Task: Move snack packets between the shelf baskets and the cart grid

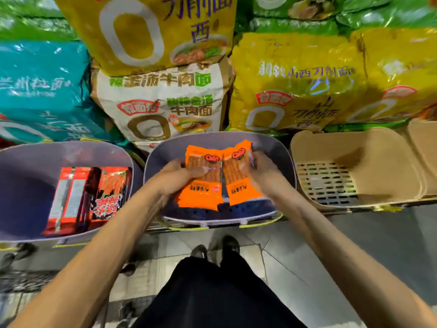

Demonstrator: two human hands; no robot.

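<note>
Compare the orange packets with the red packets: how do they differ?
The orange packets are held, in the left hand and right hand, at the middle basket; the red packets lie untouched in the left basket. Orange packets form two stacks; red packets one row. Both are snack packs.

A yellow noodle bag (146,31) rests on a white beef-noodle bag (163,102), overlapping its top edge. Teal noodle bags (40,79) are stacked just to the left, and two more yellow bags (295,86) stand side by side on the right. Green bags (354,10) lie above them. Lower down are grey floor tiles (354,245), black shoes (230,243) and dark trousers (212,292).
</note>
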